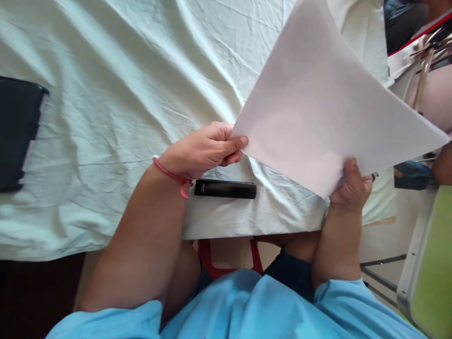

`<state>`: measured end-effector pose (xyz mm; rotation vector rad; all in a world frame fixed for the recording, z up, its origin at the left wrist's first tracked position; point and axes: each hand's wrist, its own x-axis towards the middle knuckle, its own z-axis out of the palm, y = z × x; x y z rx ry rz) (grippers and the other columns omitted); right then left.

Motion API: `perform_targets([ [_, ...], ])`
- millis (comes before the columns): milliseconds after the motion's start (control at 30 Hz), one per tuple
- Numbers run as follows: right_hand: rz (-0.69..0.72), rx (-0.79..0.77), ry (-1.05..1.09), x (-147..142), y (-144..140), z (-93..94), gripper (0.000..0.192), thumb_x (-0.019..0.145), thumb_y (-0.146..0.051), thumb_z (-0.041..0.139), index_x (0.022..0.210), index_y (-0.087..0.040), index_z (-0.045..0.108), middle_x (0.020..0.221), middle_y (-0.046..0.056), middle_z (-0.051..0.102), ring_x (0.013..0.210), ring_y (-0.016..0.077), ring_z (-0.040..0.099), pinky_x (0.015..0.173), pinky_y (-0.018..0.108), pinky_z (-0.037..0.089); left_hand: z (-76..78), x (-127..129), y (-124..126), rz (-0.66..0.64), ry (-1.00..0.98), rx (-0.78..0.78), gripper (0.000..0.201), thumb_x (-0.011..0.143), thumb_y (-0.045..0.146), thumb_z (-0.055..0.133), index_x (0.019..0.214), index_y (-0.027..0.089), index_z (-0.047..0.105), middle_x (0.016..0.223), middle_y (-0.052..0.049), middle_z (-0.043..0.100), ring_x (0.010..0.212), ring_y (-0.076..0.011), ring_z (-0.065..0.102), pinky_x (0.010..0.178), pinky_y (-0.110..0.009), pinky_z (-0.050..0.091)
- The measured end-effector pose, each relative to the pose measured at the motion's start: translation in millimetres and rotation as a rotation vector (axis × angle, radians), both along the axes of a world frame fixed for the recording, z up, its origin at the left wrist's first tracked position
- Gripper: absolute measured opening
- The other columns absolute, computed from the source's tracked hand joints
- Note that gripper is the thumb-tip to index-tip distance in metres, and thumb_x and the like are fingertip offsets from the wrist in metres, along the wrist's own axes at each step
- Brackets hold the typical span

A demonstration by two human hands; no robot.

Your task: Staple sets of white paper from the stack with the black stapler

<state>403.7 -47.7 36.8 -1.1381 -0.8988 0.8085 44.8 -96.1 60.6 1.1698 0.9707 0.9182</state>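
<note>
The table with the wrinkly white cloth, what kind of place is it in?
Probably a plain indoor work or craft room, though I can't be sure. The table wears a creased white cloth, metal-framed chairs stand beside it, and both hands, left hand and right hand, hold a sheet of paper above a black stapler-like bar.

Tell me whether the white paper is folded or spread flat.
Spread, not folded: the white paper shows no crease, held off the table by the left hand and right hand at two corners.

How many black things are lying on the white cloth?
2. A slim black bar-shaped object lies near the table's front edge, just under the left hand. A larger black object sits at the far left, cut off by the frame. The sheet of paper may hide more.
</note>
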Motion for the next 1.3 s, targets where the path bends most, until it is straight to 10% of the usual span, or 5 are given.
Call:
perform_targets([
  [400,-0.09,-0.293,-0.141,35.2,0.3,11.8,0.064,0.05,-0.038,0.114,0.102,-0.015,0.085,0.107,0.006,0.088,0.097,0.0191,0.082,0.096,0.031,0.074,30.2,6.3,0.5,0.078,0.313,-0.225,0.024,0.098,0.021,0.073,0.076,0.02,0.061,0.069,0.001,0.061,0.064,-0.0112,0.051,0.063,-0.024,0.038],
  [767,-0.058,-0.456,-0.347,92.3,-5.5,26.7,0.053,0.044,-0.04,0.11,0.088,-0.019,0.087,0.098,0.006,0.087,0.084,0.0162,0.072,0.067,0.024,0.064,34.0,4.3,3.5,-0.197,0.494,-0.131,0.02,0.088,0.04,0.077,0.089,0.02,0.078,0.076,0.001,0.066,0.068,-0.0151,0.052,0.063,-0.028,0.038],
  [1300,0.022,-0.56,-0.33,74.7,-5.9,24.3,0.062,0.042,-0.045,0.114,0.093,-0.019,0.089,0.098,0.007,0.089,0.08,0.0176,0.074,0.065,0.027,0.062,40.5,0.1,4.5,-0.466,0.537,-0.088,0.035,0.086,0.042,0.082,0.072,0.024,0.056,0.068,0.004,0.051,0.063,-0.0145,0.045,0.059,-0.028,0.034],
])
